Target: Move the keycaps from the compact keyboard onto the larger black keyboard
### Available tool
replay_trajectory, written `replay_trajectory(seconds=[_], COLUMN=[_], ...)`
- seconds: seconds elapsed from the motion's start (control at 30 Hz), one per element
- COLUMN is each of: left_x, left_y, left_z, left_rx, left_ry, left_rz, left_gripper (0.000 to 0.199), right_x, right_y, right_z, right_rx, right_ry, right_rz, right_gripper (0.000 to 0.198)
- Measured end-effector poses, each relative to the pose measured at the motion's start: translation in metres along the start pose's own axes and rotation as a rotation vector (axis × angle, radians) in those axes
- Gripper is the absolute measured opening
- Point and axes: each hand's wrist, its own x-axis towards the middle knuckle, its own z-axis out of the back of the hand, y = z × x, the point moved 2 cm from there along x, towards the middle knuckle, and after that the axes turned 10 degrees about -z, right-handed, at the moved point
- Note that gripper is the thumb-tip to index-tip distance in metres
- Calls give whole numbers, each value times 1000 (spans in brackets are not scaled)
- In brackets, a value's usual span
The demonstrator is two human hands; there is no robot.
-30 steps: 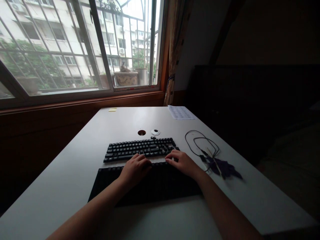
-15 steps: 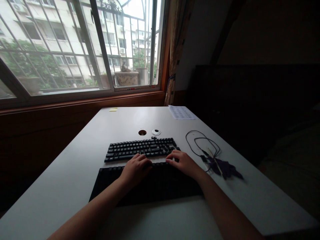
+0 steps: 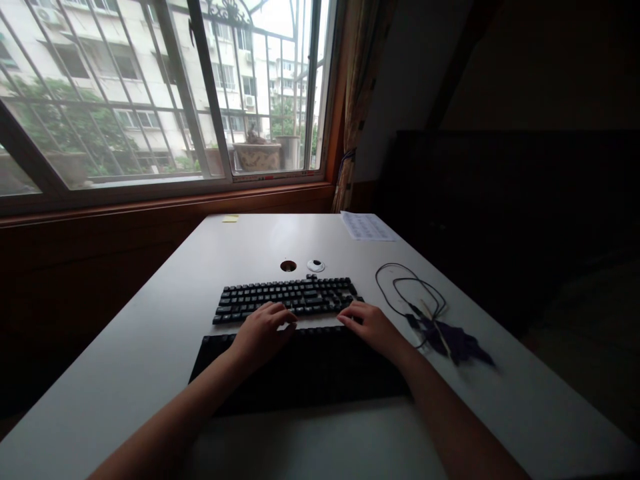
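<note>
Rows of black keycaps (image 3: 265,295) lie on the desk in keyboard order, with pale gaps showing at their right part. Nearer me is a dark keyboard (image 3: 320,373), with a row of keys along its far edge. My left hand (image 3: 263,335) is over the left half of this keyboard, thumb and fingertips drawn together at its far edge. At the right, my right hand (image 3: 373,327) has thumb and index finger pinched near the lower right keycaps. Anything between the fingertips of either hand is too small to make out.
A looped black cable (image 3: 395,280) and a dark purple cloth (image 3: 457,341) with a thin stick across it lie at the right. Beyond the keycaps are a round desk hole (image 3: 289,266) and a white ring cover (image 3: 315,265). Papers (image 3: 369,227) and a yellow note (image 3: 231,219) lie farther back.
My left hand has shifted left, away from the middle of the keyboard's far edge. The right hand stays near the same spot, its thumb and index finger closer together. The view has turned slightly.
</note>
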Motion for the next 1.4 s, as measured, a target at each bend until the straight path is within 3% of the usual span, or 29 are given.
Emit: replay_trajectory(seconds=[0.17,0.33,0.47,0.63,0.93,1.4], left_x=[-8,-48,-95,-126,-136,-135], left_y=[30,81,130,168,180,180], left_z=[45,84,91,89,88,83], left_rx=[17,156,194,148,101,89], left_ry=[-96,-232,-380,-487,-486,-423], left_rz=[37,180,405,619,731,663], left_gripper=[15,24,34,41,39,40], right_x=[-2,2,19,60,125,142], right_y=[1,9,18,24,10,1], right_z=[4,13,19,15,-15,-32], right_rx=[10,-5,-17,-35,-205,-353], right_ry=[-86,-232,-255,-137,33,88], right_rz=[18,83,128,119,171,188], right_gripper=[16,18,23,35,39,36])
